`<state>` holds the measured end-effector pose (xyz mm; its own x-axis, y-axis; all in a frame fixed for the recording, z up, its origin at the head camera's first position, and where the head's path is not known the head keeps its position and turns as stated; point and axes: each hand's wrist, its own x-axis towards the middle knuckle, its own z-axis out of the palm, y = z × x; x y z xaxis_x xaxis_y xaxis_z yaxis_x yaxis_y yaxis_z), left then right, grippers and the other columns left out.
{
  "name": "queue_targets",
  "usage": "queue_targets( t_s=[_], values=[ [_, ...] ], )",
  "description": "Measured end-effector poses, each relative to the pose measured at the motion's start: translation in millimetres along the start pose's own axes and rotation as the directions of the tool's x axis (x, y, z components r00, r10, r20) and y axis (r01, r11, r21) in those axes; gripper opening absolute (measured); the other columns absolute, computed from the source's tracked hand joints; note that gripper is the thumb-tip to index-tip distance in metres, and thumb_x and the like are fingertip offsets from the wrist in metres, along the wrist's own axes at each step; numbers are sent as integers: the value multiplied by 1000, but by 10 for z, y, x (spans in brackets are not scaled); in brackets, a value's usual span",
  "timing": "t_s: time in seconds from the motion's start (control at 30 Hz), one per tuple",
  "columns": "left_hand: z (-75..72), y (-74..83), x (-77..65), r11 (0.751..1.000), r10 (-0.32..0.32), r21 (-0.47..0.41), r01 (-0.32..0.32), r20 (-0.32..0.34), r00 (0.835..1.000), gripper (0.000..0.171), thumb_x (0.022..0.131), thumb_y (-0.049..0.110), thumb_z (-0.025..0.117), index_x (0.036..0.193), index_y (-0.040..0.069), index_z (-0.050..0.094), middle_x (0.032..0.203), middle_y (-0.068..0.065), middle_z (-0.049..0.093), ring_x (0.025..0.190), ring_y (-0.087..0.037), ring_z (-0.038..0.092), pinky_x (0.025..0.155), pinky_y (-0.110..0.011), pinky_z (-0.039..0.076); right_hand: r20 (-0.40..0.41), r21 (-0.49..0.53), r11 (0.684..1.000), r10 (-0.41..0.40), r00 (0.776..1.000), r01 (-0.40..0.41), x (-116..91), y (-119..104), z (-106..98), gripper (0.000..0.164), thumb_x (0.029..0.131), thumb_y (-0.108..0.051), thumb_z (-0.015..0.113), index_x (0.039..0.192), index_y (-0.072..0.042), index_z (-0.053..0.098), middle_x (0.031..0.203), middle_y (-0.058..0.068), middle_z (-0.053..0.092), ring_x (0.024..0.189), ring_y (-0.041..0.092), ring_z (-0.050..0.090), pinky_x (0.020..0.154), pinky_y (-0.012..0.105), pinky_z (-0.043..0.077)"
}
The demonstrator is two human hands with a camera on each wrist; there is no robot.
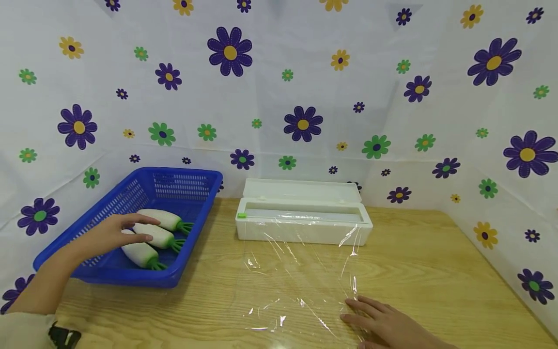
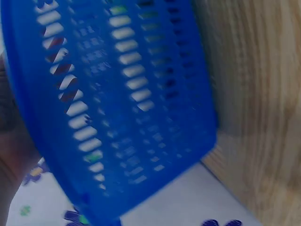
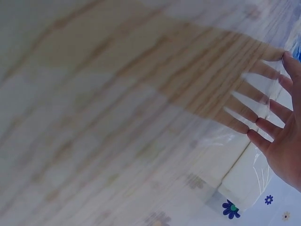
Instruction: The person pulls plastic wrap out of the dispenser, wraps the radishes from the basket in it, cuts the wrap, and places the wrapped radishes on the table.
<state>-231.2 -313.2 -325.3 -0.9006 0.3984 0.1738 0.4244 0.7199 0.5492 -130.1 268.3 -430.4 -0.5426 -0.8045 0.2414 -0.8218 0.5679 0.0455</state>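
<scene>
A white cloth printed with purple, yellow and green flowers [image 1: 261,97] stands behind and beside a wood-grain surface [image 1: 436,276]. At left on it sits a blue slatted basket [image 1: 172,277]. Clear film [image 1: 279,286] runs from a long white box [image 1: 301,233] near the back, over its front and towards the viewer, creased and glinting. The box's lid [image 1: 301,191] is raised.

The left hand [image 1: 115,230] reaches over the basket, thumb and fingers moderately parted about the middle radish; whether they touch it, I cannot tell. The right hand [image 1: 385,322] lies at the film's near right part, fingers straight and slightly spread, pinching nothing. Three white radishes [image 1: 152,235] with green tops lie side by side in the basket. A small green tab [image 1: 241,215] shows at the box's left end.

The film could cling to itself or wrinkle further if the right hand drags or lifts unevenly; a smooth, rounded radish could slip from a loose grip, or its stalks snag on the basket's rim.

No brand, label or writing can be read anywhere
</scene>
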Motion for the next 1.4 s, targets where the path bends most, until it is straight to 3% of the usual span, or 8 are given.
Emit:
queue_targets(
  t_s=[0.13,0.3,0.53,0.63,0.77,1.07,1.4],
  values=[
    [-73,-364,11,999,-51,-14,53,113,992,42,85,26,66,120,5,60,122,-21,54,116,-51,38,82,-64,36,-27,-13,1000,-10,1000,9,-15,2,25,49,88,-43,58,131,-22,51,131,5,48,112,27,49,76,39,49],
    [-84,-632,37,994,-95,-37,104,190,977,40,83,25,68,117,5,62,120,-21,54,115,-51,38,79,-63,37,-55,-38,999,-14,998,12,-30,3,38,49,86,-44,60,129,-23,53,129,5,50,111,26,50,76,38,49],
    [6,-786,65,982,-162,-58,181,240,957,51,74,25,75,117,3,60,129,-30,42,120,-55,23,85,-71,22,-48,-31,999,-9,999,7,-13,5,38,49,86,-44,60,130,-23,52,130,4,49,112,26,49,77,38,49],
    [9,-816,41,977,-179,-60,204,289,941,55,73,23,75,121,2,57,132,-34,34,119,-56,23,84,-72,22,-51,-28,1000,-9,999,8,-8,5,36,49,86,-44,60,130,-23,52,130,4,49,112,26,49,77,39,49],
    [19,-852,31,981,-167,-31,189,343,924,59,73,17,74,124,0,53,130,-36,34,116,-56,27,84,-71,24,-58,-29,1000,-13,998,11,-2,3,34,49,86,-44,61,130,-23,52,129,4,50,111,26,50,77,38,49],
    [78,-894,131,989,-106,131,72,274,956,55,65,18,81,111,-3,59,113,-30,52,104,-49,44,81,-62,34,-16,-2,1000,8,1000,-8,0,7,11,49,88,-43,58,132,-24,49,130,3,48,112,26,49,78,39,48],
    [32,-826,121,982,-177,106,159,196,964,59,73,30,77,117,-3,57,119,-35,47,104,-46,44,83,-64,33,-21,-5,1000,2,1000,-2,4,15,17,50,87,-45,59,131,-24,51,130,3,49,111,26,50,77,39,49]
  ],
)
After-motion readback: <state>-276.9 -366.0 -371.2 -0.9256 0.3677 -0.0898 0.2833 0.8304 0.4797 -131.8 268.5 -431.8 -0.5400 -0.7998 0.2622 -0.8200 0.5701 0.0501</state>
